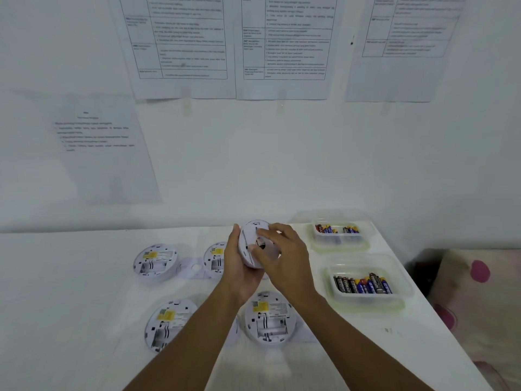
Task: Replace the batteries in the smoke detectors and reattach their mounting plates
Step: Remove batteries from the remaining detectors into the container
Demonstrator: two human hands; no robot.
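**Plate refit in hand, four detectors waiting**

Take the held detector (249, 261) as the centre of the dial. It is raised off the white table (84, 292) and tilted on edge. The left hand (239, 269) grips it from the 8 o'clock side, with fingers curled round the rim. The right hand (284, 258) comes in from 4 o'clock, its fingertips pinching at the round face turned to the camera. That face looks like the mounting plate (252, 232), though blur hides its catches.

My reading is that this is the reattaching step for this one unit: the plate is being seated or twisted on. Whether it has locked I cannot tell.

Four detectors lie backs up on the table:
- one well out at 9 o'clock (155, 262)
- one at 9 o'clock just beside the left hand and partly hidden (214, 259)
- one at 7 o'clock (169, 323)
- one at 6 o'clock (269, 317)

Their battery bays are uncovered and look empty. A loose plate (194, 268) lies between the two at 9 o'clock.

Batteries sit in two clear tubs, the farther tub (338, 244) at 3 o'clock and the nearer tub (366, 299) at 4 o'clock.

The next move likely calls for a firm counter-hold with the left hand while the right turns the plate until it catches. After that the unit can be set down and batteries fetched from a tub. So most of the task seems to lie ahead.
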